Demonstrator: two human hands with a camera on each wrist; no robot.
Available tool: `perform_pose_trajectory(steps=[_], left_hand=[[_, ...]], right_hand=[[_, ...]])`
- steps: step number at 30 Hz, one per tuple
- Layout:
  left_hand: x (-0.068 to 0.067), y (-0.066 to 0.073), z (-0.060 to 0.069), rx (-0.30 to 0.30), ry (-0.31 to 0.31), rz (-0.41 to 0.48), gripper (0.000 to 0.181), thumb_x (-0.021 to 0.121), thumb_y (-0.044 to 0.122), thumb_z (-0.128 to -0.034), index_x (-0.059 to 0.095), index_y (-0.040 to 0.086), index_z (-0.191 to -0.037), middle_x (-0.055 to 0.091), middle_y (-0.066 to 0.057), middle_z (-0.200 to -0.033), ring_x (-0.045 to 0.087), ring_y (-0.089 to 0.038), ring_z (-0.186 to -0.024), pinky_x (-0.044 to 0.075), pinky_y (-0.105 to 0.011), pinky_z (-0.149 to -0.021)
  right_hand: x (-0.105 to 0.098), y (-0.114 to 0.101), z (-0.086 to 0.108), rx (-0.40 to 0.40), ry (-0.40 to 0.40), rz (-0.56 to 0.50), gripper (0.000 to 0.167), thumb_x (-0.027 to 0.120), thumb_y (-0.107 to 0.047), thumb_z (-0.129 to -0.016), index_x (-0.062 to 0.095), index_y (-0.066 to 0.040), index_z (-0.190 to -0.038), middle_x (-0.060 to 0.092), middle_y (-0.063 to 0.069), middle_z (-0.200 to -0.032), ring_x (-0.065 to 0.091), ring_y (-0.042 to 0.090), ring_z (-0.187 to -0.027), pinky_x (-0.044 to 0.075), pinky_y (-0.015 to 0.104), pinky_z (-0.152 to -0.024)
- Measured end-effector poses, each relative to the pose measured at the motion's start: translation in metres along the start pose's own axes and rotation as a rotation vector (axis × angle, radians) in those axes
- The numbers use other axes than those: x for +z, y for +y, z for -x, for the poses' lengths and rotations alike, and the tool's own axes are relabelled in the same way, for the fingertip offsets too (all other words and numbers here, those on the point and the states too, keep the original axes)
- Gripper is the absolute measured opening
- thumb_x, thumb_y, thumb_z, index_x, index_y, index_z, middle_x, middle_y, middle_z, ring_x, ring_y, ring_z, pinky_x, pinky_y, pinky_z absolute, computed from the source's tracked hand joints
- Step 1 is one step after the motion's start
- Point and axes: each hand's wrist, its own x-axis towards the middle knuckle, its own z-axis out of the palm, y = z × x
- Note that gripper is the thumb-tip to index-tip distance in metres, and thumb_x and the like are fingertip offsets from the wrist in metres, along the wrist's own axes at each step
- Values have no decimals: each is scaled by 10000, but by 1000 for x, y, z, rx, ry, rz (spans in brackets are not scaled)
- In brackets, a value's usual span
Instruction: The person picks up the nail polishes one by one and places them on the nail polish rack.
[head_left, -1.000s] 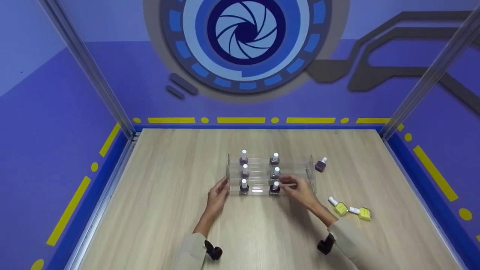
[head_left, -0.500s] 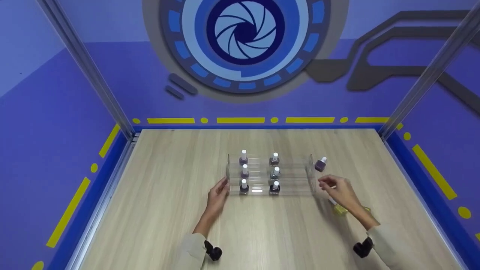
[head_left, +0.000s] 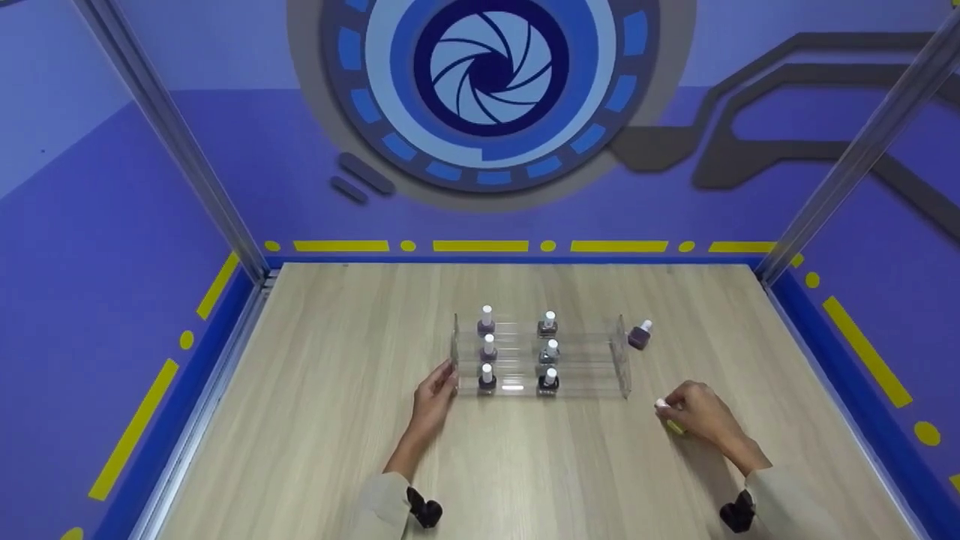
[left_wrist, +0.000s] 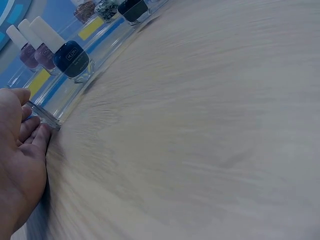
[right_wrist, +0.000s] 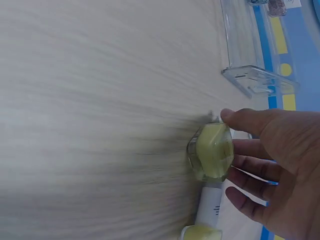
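Observation:
A clear tiered rack (head_left: 585, 349) holds several upright white-capped nail polish bottles in two columns. At its left end my left hand (head_left: 433, 401) grips the side panel, thumb and fingers around the edge in the left wrist view. Right of the rack, my right hand (head_left: 705, 414) pinches a yellow bottle (head_left: 675, 427) by its white cap, close to the tabletop. The right wrist view shows that bottle's glass body (right_wrist: 214, 150) beside the thumb. A second yellow bottle (right_wrist: 200, 233) lies close by, its white cap toward the first; the hand hides it in the head view.
A dark purple bottle (head_left: 639, 337) lies on the wooden table (head_left: 525, 480) just off the rack's right end. Blue and purple printed walls with metal corner posts stand around the table's back and sides.
My right hand has moved from the rack's right column out to the right and down, and has taken hold of a yellow bottle. The left hand has stayed at the rack's end.

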Motion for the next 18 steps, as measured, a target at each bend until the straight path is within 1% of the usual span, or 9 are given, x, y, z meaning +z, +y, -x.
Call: perform_pose_trajectory(steps=[4, 9, 11, 14, 18], left_hand=[[-1, 1, 2, 9, -7, -4, 526, 491, 182, -1093, 360, -67, -1538, 442, -290, -1548, 506, -403, -1385, 527, -359, -1079], [0, 0, 2, 0, 1, 2, 520, 497, 183, -1091, 374, -57, -1535, 453, -286, -1540, 510, -397, -1386, 526, -364, -1082], [1, 0, 1, -5, 0, 7, 523, 501, 186, -1090, 374, -57, -1535, 451, -283, -1545, 504, -391, -1397, 528, -354, -1080], [1, -1, 0, -9, -2, 17, 522, 510, 185, -1086, 383, -51, -1533, 471, -274, -1534, 528, -373, -1372, 546, -317, -1045], [-1, -3, -1, -11, 10, 16, 515, 513, 184, -1084, 393, -42, -1532, 477, -261, -1535, 537, -355, -1361, 552, -278, -1016]], right_hand=[[3, -1, -1, 34, -6, -25, 169, 785, -138, -884, 771, 29, -900, 687, 108, -896, 540, 173, -759, 429, 246, -573], [5, -1, -3, 87, -13, -98, 165, 741, -138, -923, 747, 21, -967, 735, 111, -900, 602, 150, -752, 478, 207, -563], [4, -1, -3, 100, 10, -122, 167, 718, -129, -938, 728, 29, -990, 744, 123, -911, 632, 153, -776, 495, 196, -580], [2, 0, -2, 106, 72, -158, 177, 698, -116, -954, 690, 50, -1015, 737, 155, -938, 650, 164, -815, 501, 183, -618], [-3, -4, -5, 110, 154, -233, 242, 683, -158, -985, 657, 60, -1086, 716, 175, -998, 625, 102, -849, 499, 156, -678]])
